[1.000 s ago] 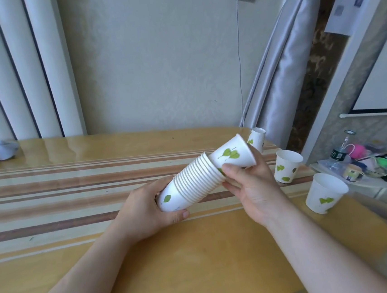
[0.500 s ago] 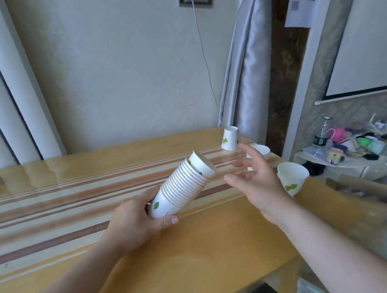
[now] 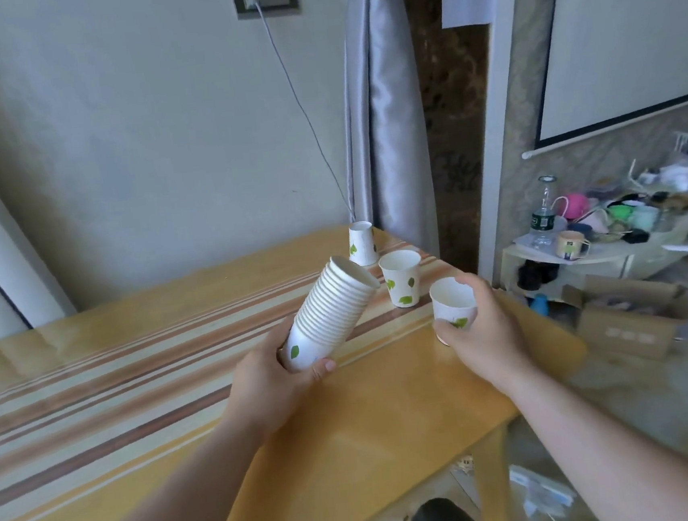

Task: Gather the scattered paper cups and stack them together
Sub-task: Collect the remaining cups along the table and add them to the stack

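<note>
A wooden table (image 3: 371,425) with a band of brown and cream stripes fills the lower half of the view, its right end near a grey curtain (image 3: 384,130) that hangs against the wall. Past that end stands a low white shelf (image 3: 610,253) crowded with small items, and a cardboard box (image 3: 629,319) sits on the floor in front of it. The left hand (image 3: 270,383) is wrapped around the bottom of a stack of cups (image 3: 326,314), white with green leaf prints, holding it above the table and tilted so the open mouths point up and to the right. The right hand (image 3: 481,331) is closed around a single cup (image 3: 452,304) near the table's right edge, upright with its mouth open to the top; whether its base rests on the table cannot be told. Just behind it an upright cup (image 3: 401,279) stands on the stripes, and an upside-down cup (image 3: 362,244) stands further back at the far corner.
</note>
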### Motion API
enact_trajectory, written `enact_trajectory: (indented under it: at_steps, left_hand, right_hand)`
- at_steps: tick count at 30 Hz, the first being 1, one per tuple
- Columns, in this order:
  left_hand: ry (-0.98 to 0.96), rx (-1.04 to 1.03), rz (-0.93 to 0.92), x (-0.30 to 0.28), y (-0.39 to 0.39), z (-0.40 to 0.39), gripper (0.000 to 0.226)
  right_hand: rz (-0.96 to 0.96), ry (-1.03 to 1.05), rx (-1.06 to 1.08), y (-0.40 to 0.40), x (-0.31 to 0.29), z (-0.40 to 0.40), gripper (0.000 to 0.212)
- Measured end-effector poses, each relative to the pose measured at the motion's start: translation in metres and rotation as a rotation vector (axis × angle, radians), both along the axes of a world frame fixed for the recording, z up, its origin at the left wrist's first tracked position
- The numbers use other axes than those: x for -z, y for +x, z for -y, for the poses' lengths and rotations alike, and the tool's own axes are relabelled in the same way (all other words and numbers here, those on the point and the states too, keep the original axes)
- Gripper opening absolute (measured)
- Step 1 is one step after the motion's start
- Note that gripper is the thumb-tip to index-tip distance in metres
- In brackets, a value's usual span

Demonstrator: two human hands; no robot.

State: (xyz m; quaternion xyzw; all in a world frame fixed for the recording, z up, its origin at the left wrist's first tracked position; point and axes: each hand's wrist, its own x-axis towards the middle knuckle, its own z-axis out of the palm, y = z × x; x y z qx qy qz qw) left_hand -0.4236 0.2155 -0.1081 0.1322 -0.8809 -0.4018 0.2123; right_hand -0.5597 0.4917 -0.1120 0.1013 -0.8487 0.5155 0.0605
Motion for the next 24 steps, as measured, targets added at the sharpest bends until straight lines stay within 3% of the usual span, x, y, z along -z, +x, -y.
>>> enact_trajectory:
  at_steps: [3,5,9,11,13,15,19,24]
  left_hand:
    - [-0.029,-0.045,-0.016,-0.001,-0.011,0.003,0.062]
    - [-0.047,-0.074,-0.022,0.001,-0.015,0.005,0.067]
    - [-0.074,-0.098,-0.06,0.008,-0.017,0.005,0.068]
    - [-0.113,-0.094,-0.062,0.011,-0.017,0.007,0.069]
    - [-0.138,-0.1,-0.062,0.012,-0.017,0.009,0.071]
    - [-0.141,-0.109,-0.073,0.012,-0.016,0.009,0.071]
    - [-0.113,-0.127,-0.098,0.011,-0.017,0.008,0.07]
    - [-0.099,-0.132,-0.095,0.011,-0.017,0.008,0.071]
  right_hand:
    - [0.023,-0.075,0.014,-0.002,-0.002,-0.001,0.094]
    - [0.037,-0.176,0.01,-0.002,-0.007,0.003,0.095]
    - [0.212,-0.668,-0.074,-0.006,-0.023,0.028,0.036]
    - [0.364,-0.929,-0.152,-0.011,-0.035,0.044,0.025]
    - [0.405,-1.048,-0.241,-0.013,-0.048,0.059,0.024]
    - [0.36,-1.015,-0.311,-0.015,-0.056,0.076,0.023]
    - [0.291,-0.842,-0.367,-0.011,-0.057,0.099,0.045]
    - [0.296,-0.821,-0.374,-0.007,-0.057,0.109,0.062]
